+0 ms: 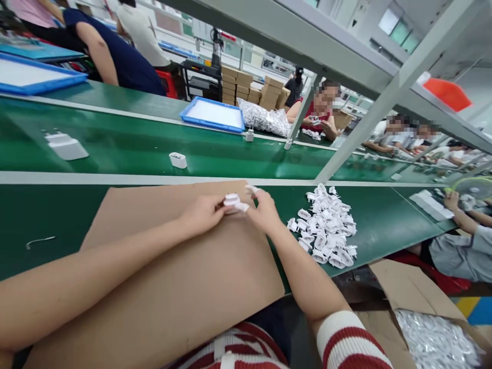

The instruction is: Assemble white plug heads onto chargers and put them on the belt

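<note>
Clearly, the left hand reaches in along a long, low forearm from the lower left, thumb and fingers pinched on the side of a white plug piece held over the far right part of a cardboard sheet. Opposite, the right hand comes up from the lower right, with 2 white-covered fingertips: 1 meets the piece, the other is raised apart from it, leaving a gap between them. The sheet's far edge lies near a white rail, beyond which runs a green belt carrying 2 well-separated white pieces. Its right edge slants under the right forearm; a narrow strip of green tabletop parts it from a heap of white plug pieces. Farther right, a slanting metal post rises beside the rail. Any marking on the held piece is too small to read.
</note>
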`<act>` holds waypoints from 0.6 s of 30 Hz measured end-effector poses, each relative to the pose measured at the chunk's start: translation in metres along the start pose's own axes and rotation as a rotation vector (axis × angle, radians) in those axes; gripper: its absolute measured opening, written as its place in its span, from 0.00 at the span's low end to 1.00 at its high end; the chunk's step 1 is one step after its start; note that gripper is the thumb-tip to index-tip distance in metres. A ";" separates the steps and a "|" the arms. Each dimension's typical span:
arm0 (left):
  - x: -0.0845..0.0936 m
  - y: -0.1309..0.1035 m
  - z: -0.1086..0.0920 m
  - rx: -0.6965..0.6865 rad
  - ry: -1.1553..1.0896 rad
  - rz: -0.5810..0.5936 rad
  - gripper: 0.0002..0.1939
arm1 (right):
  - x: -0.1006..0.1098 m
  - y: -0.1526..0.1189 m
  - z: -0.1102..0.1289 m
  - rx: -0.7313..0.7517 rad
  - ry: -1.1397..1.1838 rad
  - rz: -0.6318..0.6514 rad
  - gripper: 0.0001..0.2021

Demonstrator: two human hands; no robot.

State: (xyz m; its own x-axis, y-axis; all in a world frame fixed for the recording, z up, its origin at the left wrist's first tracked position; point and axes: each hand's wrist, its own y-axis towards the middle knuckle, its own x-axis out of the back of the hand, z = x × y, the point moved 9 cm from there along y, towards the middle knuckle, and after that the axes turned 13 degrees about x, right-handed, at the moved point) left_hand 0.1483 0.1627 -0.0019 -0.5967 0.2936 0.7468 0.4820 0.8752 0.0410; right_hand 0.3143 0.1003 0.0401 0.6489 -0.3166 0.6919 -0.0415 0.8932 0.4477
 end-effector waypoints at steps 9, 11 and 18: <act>0.071 0.132 0.065 0.356 0.216 -0.358 0.19 | 0.097 -0.068 -0.041 -0.318 -0.837 0.418 0.19; 0.070 0.142 0.075 0.415 0.234 -0.362 0.20 | 0.096 -0.075 -0.051 -0.364 -0.840 0.465 0.19; 0.109 0.119 0.091 0.412 0.228 -0.707 0.35 | 0.080 -0.056 -0.048 -0.231 -0.359 0.176 0.20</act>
State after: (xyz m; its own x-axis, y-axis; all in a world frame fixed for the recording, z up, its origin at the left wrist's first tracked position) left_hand 0.0820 0.3336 0.0238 -0.5044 -0.4210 0.7539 -0.2541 0.9068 0.3364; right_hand 0.4053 0.0402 0.0432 0.3409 -0.2076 0.9169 0.0691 0.9782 0.1958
